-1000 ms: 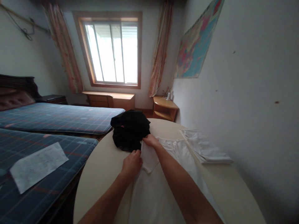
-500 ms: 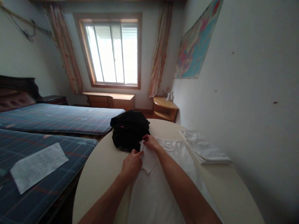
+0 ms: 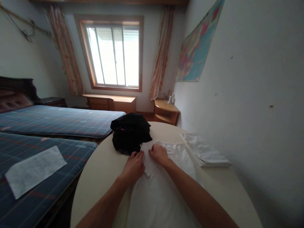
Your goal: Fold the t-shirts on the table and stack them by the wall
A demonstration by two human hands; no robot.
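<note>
A white shirt [image 3: 163,196] lies spread on the round cream table [image 3: 99,177], its left sleeve [image 3: 148,167] folded inward over the body. My left hand [image 3: 133,167] is closed at the shirt's left edge, fingertips on the fabric near the sleeve fold. Resting on the folded part close to the collar, my right hand [image 3: 159,154] has its fingers curled in against the cloth. Just beyond both hands sits a crumpled black garment [image 3: 130,131], near the shirt's upper left corner.
A folded white garment [image 3: 204,150] lies at the table's right side, near the wall. To the left are plaid mattresses [image 3: 59,118], one with a sheet of paper [image 3: 35,171] on it. A wooden corner stand [image 3: 166,109] and a desk [image 3: 123,103] stand beyond the table.
My right hand has moved back from the sleeve's upper corner by the black garment and now rests lower on the fold. The left hand stays at the edge. The view has shifted slightly.
</note>
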